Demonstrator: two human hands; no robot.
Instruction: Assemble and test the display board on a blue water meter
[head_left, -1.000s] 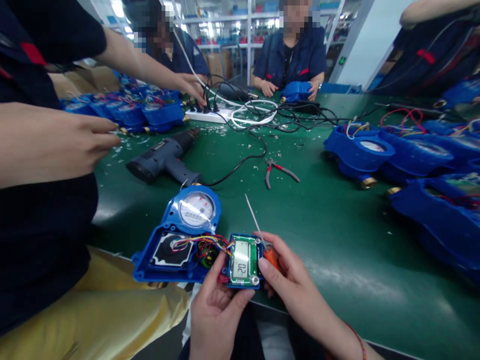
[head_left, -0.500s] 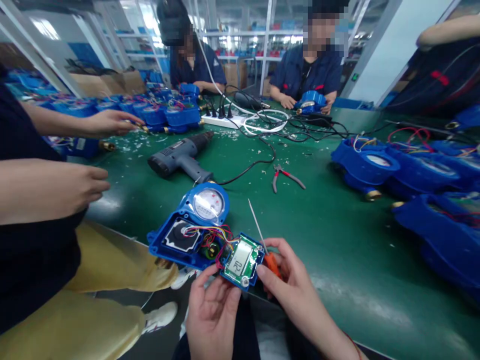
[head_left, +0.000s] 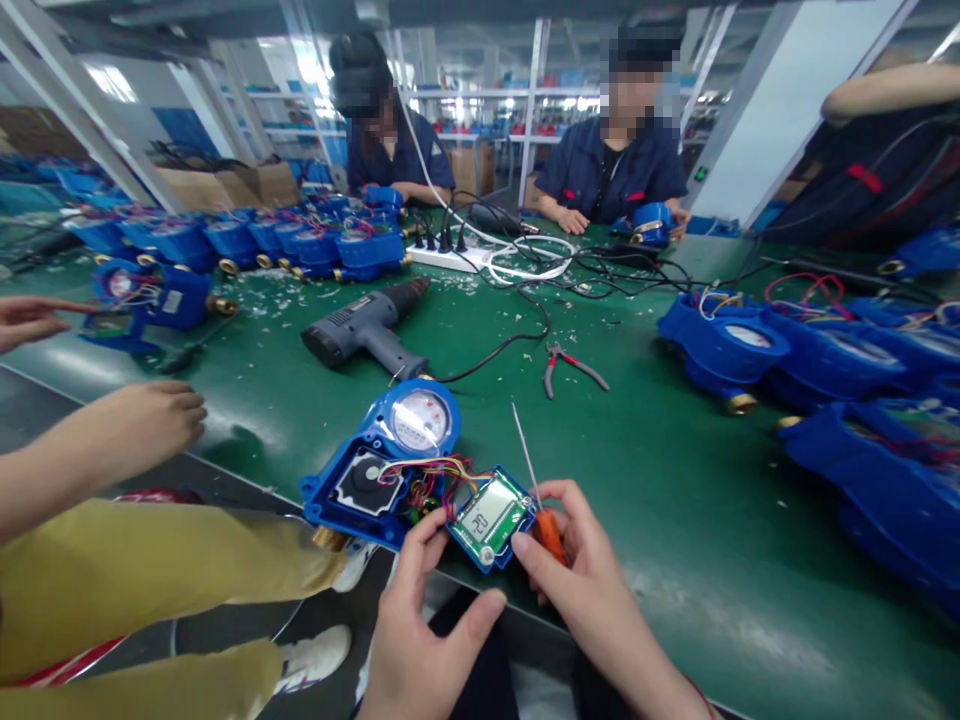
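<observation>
A blue water meter (head_left: 337, 515) lies with its housing uncovered at the table's front edge, its round dial (head_left: 420, 420) facing up. Coloured wires (head_left: 442, 465) run from it to a green circuit board (head_left: 491, 520) with a small display, set in a blue cover. My right hand (head_left: 574, 550) is closed around the orange handle of a screwdriver (head_left: 553, 535), its shaft pointing up and away; the thumb meets the board's right edge. My left hand (head_left: 427, 610) has its thumb spread off the board, while its fingertips are at the board's left edge.
A grey heat gun (head_left: 367, 330) and red-handled pliers (head_left: 566, 370) lie beyond the meter. More blue meters (head_left: 739, 340) crowd the right side and back left. A white power strip (head_left: 450, 257) with cables sits behind. At left, a co-worker's hand (head_left: 142, 425) reaches over the table edge.
My left thumb has come away from the board's lower edge and the hand has opened. The board tilts slightly differently. The co-worker's arms at left have drawn back leftward.
</observation>
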